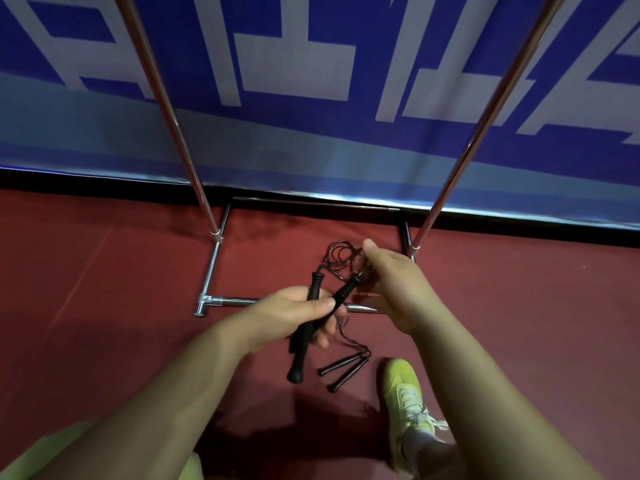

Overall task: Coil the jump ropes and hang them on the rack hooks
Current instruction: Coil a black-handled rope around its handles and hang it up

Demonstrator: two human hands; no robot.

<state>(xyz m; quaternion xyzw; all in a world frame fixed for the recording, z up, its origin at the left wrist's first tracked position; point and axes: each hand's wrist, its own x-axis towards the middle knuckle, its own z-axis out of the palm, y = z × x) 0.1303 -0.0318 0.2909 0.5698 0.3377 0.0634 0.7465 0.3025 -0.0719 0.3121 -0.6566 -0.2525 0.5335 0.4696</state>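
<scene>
Left hand (298, 313) clenched around two black handles (313, 306) of one jump rope (341, 261), gripped together near their upper ends; one handle hangs down well below the fist. Right hand (391, 282), just beside and slightly beyond the left, is closed on the thin cord where it gathers into several small loops — the loops sit at the right fingertips, on the far side from the body. Coiling looks under way: some turns are formed, though how much cord is left loose I cannot tell, since part of it is hidden behind the right hand.

Second rope (346, 367) lies on the red floor (121, 289) below and between the two hands, near the green shoe (407, 393). Its two handles rest side by side, cord trailing up toward the hands; it looks uncoiled and untouched.

Rack (211, 301) stands beyond the hands against the blue-and-white banner (311, 81) — two chrome uprights and a rectangular base frame on the floor. Hooks are out of view above the top edge, so whether anything already hangs there cannot be told.

Judgement on progress: early. First rope partway coiled and not yet hung; second rope not begun. Remaining: finish the coil, lift it to a hook, then repeat for the rope on the floor.
</scene>
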